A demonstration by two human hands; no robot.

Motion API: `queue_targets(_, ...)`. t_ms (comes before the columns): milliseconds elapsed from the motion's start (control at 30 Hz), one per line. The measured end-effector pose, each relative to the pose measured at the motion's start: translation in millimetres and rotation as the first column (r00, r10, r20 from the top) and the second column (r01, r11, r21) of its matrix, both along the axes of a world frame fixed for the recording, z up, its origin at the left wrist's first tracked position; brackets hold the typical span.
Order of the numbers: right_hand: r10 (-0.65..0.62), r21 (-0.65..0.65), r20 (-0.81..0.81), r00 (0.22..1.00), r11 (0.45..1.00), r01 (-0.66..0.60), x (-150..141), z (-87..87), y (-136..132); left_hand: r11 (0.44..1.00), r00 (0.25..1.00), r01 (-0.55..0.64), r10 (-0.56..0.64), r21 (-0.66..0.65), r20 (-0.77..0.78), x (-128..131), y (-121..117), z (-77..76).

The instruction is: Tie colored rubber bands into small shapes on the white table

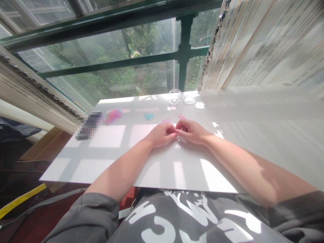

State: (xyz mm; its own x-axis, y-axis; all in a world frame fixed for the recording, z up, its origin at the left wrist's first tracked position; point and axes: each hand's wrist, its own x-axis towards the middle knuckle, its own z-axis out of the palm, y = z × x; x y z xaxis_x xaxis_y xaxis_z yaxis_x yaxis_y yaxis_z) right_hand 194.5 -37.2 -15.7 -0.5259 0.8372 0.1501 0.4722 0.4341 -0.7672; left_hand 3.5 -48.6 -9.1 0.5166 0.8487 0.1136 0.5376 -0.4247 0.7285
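My left hand and my right hand meet over the white tabletop. Thumb and fingers of each are pinched, with the fingertips touching or almost touching. Whatever lies between them is too small to make out. Just beyond my fingers are a small pink-purple pile and a small pink pile, both partly near or behind the hands. A blue pile lies to the left, and a larger pink-orange pile farther left. They look like thin, fine loops or strands. A faint pale pile sits to the right.
At the table's far edge stands a clear round container, beside a shallow clear dish or lid. A blurred dark oblong object lies at the left. Green window bars rise behind, with curtains at the right.
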Motion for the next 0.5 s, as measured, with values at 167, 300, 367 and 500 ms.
queue_targets(167,0.014,-0.018,0.009,1.0,1.0,-0.014,0.1,-0.6,0.6,1.0,1.0,0.014,-0.014,0.004,-0.007,-0.7,0.2,-0.2)
queue_targets(300,0.014,-0.034,0.009,1.0,0.999,-0.014,0.2,-0.2,0.6,1.0,1.0,0.017,-0.017,0.006,-0.013,-0.8,0.1,0.6)
queue_targets(367,0.011,-0.034,0.014,1.0,0.999,-0.01,0.2,0.1,0.5,1.0,1.0,0.019,-0.019,0.006,-0.015,-0.7,-0.1,1.2)
queue_targets(500,0.008,-0.032,0.016,1.0,0.999,-0.007,0.2,0.5,0.4,1.0,1.0,0.015,-0.015,0.003,-0.017,-0.4,-0.5,1.8)
